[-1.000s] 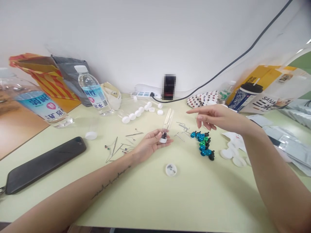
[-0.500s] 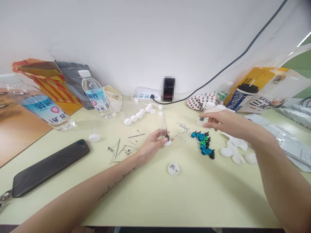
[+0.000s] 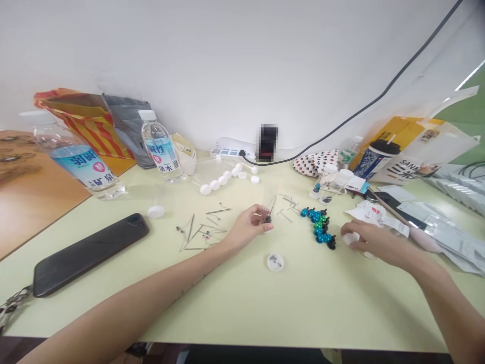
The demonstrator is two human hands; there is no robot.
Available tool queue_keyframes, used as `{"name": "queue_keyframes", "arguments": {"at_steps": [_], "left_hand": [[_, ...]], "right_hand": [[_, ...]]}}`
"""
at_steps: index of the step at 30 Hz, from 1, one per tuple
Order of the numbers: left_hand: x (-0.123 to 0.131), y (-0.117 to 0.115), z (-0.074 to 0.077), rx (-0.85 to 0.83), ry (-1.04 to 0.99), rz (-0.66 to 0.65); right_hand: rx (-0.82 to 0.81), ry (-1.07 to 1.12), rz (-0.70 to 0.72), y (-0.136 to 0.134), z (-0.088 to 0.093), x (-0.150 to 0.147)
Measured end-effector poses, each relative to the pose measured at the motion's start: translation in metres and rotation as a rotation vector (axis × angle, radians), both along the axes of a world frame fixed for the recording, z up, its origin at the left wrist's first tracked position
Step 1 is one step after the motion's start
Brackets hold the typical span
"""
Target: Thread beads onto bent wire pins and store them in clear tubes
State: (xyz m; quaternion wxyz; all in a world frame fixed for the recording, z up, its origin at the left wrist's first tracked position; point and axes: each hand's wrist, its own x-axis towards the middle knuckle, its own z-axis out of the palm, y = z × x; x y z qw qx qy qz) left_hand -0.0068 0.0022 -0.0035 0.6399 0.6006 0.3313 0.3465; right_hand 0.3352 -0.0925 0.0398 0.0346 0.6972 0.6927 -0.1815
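My left hand (image 3: 246, 225) is closed around a clear plastic tube (image 3: 271, 203) in the middle of the table. Inside the tube are a bent metal wire and a small black piece (image 3: 268, 219). On the right, the fingers of my right hand (image 3: 381, 243) are closed on a white cap (image 3: 352, 237), among other caps mostly covered by the hand. Between the hands lies a cluster of blue, green and black knob-like parts (image 3: 322, 236). Thin metal rods (image 3: 285, 216) lie beside the tube. A small round dish (image 3: 275, 262) holds tiny metal pieces.
Several white-capped clear tubes (image 3: 215, 185) lie at the back, and others stand near a patterned pouch (image 3: 316, 163). Wire pieces (image 3: 192, 228) and a black phone (image 3: 91, 253) lie left, by water bottles (image 3: 161, 151). Packets (image 3: 454, 245) and a cup (image 3: 381, 159) occupy the right.
My right hand has moved from the standing tubes at the back toward me, down to the white caps. My left hand still holds the tube. The view has shifted slightly.
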Motion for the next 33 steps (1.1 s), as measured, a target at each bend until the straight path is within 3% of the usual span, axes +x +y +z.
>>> {"name": "queue_keyframes", "arguments": {"at_steps": [3, 7, 12, 15, 18, 26, 33], "left_hand": [[0.001, 0.001, -0.002, 0.073, 0.063, 0.022], [0.002, 0.003, -0.006, 0.199, 0.151, 0.04], [0.002, 0.004, -0.007, 0.269, 0.201, 0.036], [0.001, 0.004, -0.006, 0.265, 0.219, 0.043], [0.001, 0.004, -0.006, 0.244, 0.206, 0.038], [-0.001, 0.002, -0.001, 0.2, 0.175, 0.003], [-0.002, 0.003, -0.001, 0.063, 0.133, -0.02]], "right_hand": [[0.043, 0.031, -0.033, 0.006, 0.016, -0.013], [0.206, 0.222, -0.061, 0.016, 0.056, -0.056], [0.358, 0.383, 0.228, 0.035, 0.092, -0.119], [0.341, 0.276, 0.33, 0.046, 0.096, -0.136], [0.343, 0.208, 0.346, 0.055, 0.095, -0.138], [0.311, 0.206, 0.432, 0.062, 0.092, -0.131], [0.413, 0.221, 0.532, 0.065, 0.087, -0.14]]}}
